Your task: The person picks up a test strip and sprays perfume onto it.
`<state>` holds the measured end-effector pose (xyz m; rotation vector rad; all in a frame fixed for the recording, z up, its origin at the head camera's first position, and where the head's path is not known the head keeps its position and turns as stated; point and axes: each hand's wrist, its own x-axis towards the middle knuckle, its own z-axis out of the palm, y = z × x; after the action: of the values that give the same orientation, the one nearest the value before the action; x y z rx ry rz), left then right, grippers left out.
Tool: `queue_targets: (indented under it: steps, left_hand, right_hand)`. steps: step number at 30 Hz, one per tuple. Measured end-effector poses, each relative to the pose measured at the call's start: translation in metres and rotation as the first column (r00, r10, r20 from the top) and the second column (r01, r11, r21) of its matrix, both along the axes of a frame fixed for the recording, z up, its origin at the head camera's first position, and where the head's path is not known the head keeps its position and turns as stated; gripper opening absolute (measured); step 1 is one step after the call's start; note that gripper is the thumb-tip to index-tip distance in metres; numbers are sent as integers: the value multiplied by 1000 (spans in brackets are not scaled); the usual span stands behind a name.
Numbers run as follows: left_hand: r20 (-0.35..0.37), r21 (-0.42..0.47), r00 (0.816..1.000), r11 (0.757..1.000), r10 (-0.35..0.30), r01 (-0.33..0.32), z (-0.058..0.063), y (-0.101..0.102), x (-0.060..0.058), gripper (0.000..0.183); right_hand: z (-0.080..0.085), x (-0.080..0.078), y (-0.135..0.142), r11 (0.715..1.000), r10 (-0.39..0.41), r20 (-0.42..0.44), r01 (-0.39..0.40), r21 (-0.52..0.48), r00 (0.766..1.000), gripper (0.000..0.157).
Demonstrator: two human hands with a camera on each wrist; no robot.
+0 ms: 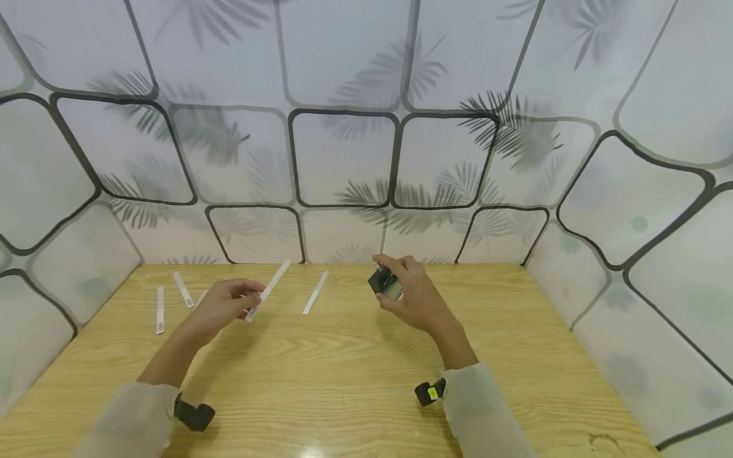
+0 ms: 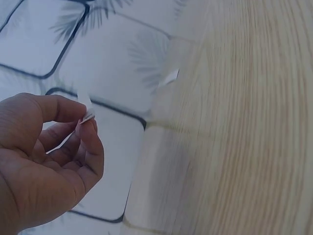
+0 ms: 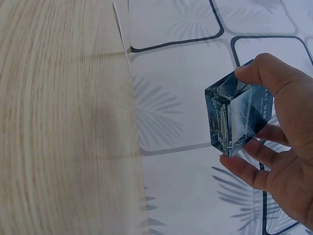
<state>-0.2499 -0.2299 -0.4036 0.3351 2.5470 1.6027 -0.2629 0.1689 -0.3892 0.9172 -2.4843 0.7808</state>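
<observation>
While we look from the head, the loose strip (image 1: 315,292) lies on the table (image 1: 343,381). Left of the loose strip, the left hand (image 1: 223,306) pinches a white strip (image 1: 276,279) between thumb and fingers; farther left, only in the head view, we see other strips (image 1: 160,310). Right of the loose strip, the right hand (image 1: 417,294) grasps a glass bottle (image 1: 382,280) above the table, thumb against one side, fingertips against another. From the right wrist alone, we make out its thick, clear edge.
</observation>
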Motion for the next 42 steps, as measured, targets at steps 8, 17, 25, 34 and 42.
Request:
queue_targets:
  steps: [8,17,25,34,42]
  left_hand:
    - [-22,11,999,999,-44,44,-1,34,-1,32]
    - [3,79,997,994,-77,77,-5,71,-3,29]
    - [-1,117,996,989,-94,94,-9,93,-4,26]
    - [-18,104,992,987,-121,123,-11,108,-6,22]
    - [-33,135,993,984,-114,117,-6,123,-11,21]
  right_hand:
    - [0,0,-2,1000,1,-3,-1,-4,1000,71]
    - [-2,-1,0,1000,-2,-1,2,10,1000,69]
    - [-1,-1,-1,1000,-6,3,6,12,1000,70]
    - [-4,-1,-4,999,17,-25,-16,27,1000,71]
    - [-6,-2,0,1000,11,-24,-10,24,1000,71]
